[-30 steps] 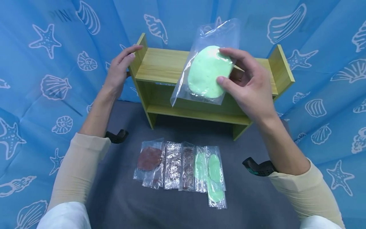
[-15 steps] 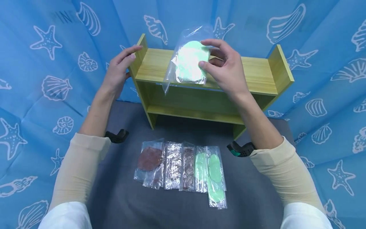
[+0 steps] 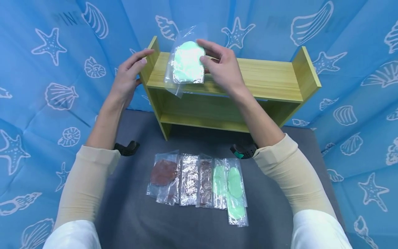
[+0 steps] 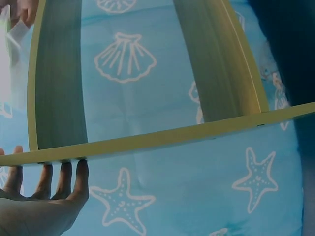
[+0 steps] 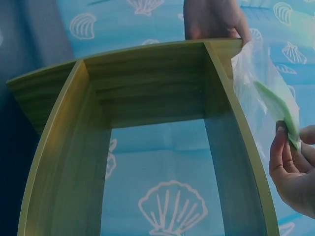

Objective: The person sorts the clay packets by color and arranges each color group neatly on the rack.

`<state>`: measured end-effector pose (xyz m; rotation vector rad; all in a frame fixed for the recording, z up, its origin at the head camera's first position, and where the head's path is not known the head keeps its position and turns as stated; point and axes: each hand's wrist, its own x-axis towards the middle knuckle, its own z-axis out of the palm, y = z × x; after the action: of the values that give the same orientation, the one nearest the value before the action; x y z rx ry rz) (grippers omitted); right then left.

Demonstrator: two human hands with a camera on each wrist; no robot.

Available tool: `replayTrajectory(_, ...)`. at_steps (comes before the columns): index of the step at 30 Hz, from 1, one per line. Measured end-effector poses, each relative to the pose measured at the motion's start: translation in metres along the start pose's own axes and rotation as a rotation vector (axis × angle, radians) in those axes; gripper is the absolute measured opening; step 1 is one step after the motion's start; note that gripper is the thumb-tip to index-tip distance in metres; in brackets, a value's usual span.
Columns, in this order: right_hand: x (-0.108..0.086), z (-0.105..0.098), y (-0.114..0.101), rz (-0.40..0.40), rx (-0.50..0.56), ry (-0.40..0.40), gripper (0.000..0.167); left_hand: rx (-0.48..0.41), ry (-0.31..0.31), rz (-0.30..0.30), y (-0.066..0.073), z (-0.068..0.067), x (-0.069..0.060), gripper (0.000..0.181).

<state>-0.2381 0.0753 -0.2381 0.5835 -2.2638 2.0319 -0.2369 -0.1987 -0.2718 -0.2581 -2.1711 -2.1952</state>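
In the head view my right hand (image 3: 224,65) pinches the right edge of a clear bag with a flat light-green piece (image 3: 188,62) inside, held upright over the left end of the wooden shelf's top board (image 3: 264,76). The right wrist view shows the green piece (image 5: 278,105) edge-on between thumb and fingers. My left hand (image 3: 126,77) rests against the outside of the shelf's left side panel (image 3: 151,62). Straight fingers of the left hand (image 4: 44,201) touch that panel in the left wrist view.
On the dark grey cloth (image 3: 174,224) in front of the shelf lies a row of clear bags: reddish-brown ones (image 3: 163,172) at the left, light-green ones (image 3: 234,183) at the right. A blue curtain (image 3: 199,14) with white shells and starfish hangs behind.
My right hand has carried the bagged green piece leftward along the shelf top, from right of centre to the left end. My left hand has stayed at the side panel.
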Motion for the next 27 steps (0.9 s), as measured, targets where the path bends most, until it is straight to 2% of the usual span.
replayTrajectory(4,0.006,0.009,0.004,0.016,-0.018,-0.038,0.045,-0.003,-0.007,0.000,-0.001,0.000,0.000,0.037)
replayTrajectory(11,0.014,0.022,0.007,0.105,-0.107,-0.017,0.039,-0.022,-0.001,0.009,-0.002,0.001,0.000,0.038)
replayTrajectory(16,0.021,0.028,0.010,0.115,-0.164,-0.032,0.040,-0.022,-0.003,0.016,-0.002,0.001,0.001,0.038)
replayTrajectory(23,0.030,0.032,0.014,0.126,-0.333,-0.046,0.049,-0.015,-0.001,0.016,-0.002,0.000,0.000,0.038)
replayTrajectory(27,0.034,0.035,0.015,0.150,-0.401,-0.073,0.048,-0.014,0.002,0.016,-0.002,0.000,0.000,0.038)
